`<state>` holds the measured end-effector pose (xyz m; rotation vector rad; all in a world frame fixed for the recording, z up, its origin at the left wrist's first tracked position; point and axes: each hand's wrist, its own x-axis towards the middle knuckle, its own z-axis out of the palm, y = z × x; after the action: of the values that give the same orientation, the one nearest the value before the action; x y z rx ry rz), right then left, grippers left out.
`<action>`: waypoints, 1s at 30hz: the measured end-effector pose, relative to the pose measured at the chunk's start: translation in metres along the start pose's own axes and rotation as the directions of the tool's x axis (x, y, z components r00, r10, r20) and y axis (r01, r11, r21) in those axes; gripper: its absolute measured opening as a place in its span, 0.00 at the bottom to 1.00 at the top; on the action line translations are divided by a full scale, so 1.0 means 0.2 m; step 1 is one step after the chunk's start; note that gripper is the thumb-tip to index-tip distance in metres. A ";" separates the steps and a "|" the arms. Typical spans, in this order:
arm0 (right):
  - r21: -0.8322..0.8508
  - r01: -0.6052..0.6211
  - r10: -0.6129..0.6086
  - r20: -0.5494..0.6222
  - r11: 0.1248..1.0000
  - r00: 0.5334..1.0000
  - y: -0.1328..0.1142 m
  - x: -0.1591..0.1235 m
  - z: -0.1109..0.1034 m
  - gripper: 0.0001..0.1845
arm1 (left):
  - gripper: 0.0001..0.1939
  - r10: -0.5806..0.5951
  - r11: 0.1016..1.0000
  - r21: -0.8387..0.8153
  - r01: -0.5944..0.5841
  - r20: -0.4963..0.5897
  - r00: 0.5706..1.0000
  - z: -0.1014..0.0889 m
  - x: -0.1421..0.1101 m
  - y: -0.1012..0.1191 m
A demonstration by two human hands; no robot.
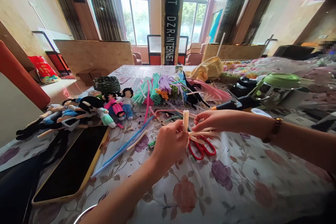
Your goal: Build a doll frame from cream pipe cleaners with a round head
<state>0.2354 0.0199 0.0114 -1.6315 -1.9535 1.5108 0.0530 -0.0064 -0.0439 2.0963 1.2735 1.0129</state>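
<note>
My left hand (172, 138) pinches a bundle of cream pipe cleaners (186, 120), folded so that one part stands upright above the fingers. Loose ends of the bundle fan out to the right. Just beside it, my right hand (206, 119) has its thumb and fingers closed at these strands; the exact contact is partly hidden. Below both hands, red-handled scissors (201, 149) lie on the flowered tablecloth, their blades hidden. Blue pipe cleaners (123, 147) and a short cream one (137, 140) rest to the left of my left hand.
Several yarn-like dolls (115, 106) lie at left behind a phone (70, 161) in a yellow case. Colourful pipe cleaner bundles (164, 87) fill the middle back, near a dark woven basket (106, 84). A glue gun (236, 103) and a green-topped object (282, 80) stand at right.
</note>
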 end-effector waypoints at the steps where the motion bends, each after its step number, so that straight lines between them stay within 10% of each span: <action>1: 0.032 -0.020 0.019 0.014 0.999 1.000 0.01 0.00 0.00 0.15 | 0.09 0.003 1.000 0.014 -0.003 -0.001 1.000 0.00 0.00 0.00; 30: 0.378 -0.152 0.117 0.113 0.913 0.987 0.13 -0.01 -0.06 0.14 | 0.08 -0.032 0.996 -0.080 0.035 0.040 0.999 0.06 0.00 -0.02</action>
<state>0.2613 0.0216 -0.0024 -1.5702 -1.4753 1.9042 0.0604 -0.0051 -0.0535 2.0181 1.2244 0.9882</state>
